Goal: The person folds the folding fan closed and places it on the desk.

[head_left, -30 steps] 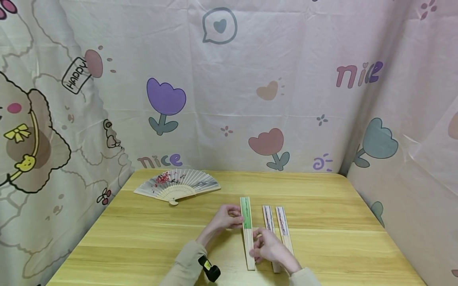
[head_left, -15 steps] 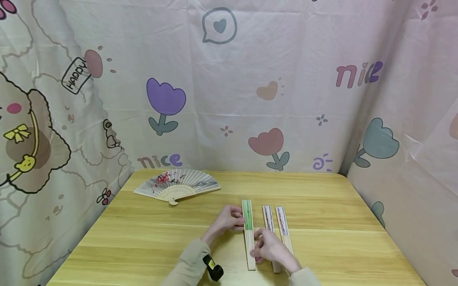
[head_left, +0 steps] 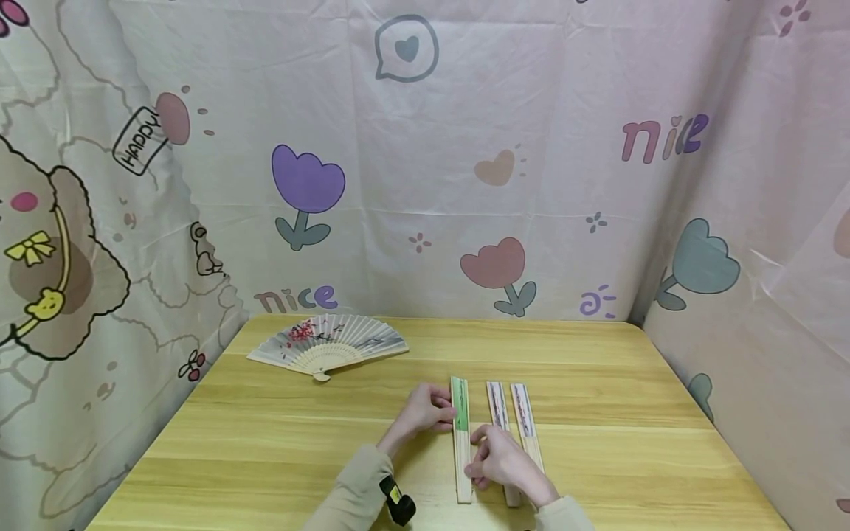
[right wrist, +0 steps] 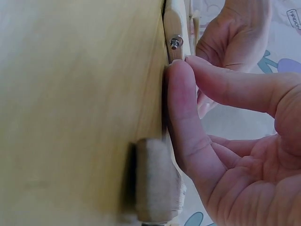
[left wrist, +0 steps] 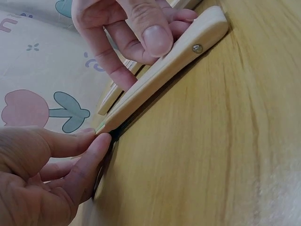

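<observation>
Pinching a green folded fan (head_left: 461, 442) at the surface (head_left: 631, 442), near its top with the left hand (head_left: 423, 409), toward its base with the right hand (head_left: 494, 459). Held just left of two pale folded fans (head_left: 523, 409), well apart from a spread fan (head_left: 339, 333).

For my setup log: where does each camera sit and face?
Head: head-worn, forward-down over the wooden table; left grip, right grip, sleeves show.
Left wrist: worn there, facing rightward at the green folding fan; both grips show.
Right wrist: worn there, facing leftward at the fan; both grips show.
Wrist views share the fan.
</observation>
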`<state>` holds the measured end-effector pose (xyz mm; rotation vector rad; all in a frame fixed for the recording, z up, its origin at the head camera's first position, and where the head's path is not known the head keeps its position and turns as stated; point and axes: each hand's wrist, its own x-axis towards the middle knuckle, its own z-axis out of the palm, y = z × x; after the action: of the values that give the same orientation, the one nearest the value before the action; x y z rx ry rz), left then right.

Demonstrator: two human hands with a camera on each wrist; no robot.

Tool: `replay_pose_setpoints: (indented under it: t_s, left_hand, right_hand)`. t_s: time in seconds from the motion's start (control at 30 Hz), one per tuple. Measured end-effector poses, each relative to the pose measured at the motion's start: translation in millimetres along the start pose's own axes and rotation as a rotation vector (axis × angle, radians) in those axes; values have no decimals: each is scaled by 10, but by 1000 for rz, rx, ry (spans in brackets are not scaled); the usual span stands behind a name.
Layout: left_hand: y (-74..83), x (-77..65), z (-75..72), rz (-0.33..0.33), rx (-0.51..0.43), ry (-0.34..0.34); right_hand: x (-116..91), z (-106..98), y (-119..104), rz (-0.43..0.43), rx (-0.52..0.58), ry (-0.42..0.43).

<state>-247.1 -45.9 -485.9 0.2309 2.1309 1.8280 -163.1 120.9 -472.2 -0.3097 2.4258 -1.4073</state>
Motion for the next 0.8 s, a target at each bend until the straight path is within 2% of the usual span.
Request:
replay_pose_setpoints:
  t_s: [0.27, 0.5, 0.8]
  left_hand:
    - [-12, -4, 7, 5, 28, 44]
    - [-8, 4, 27, -8, 35, 63]
    - [-14, -5, 22, 8, 45, 73]
  right_hand:
    - [19, -4, 15, 10, -9, -8]
    - [33, -5, 23, 21, 4, -10]
    - [25, -16, 33, 19, 11, -25]
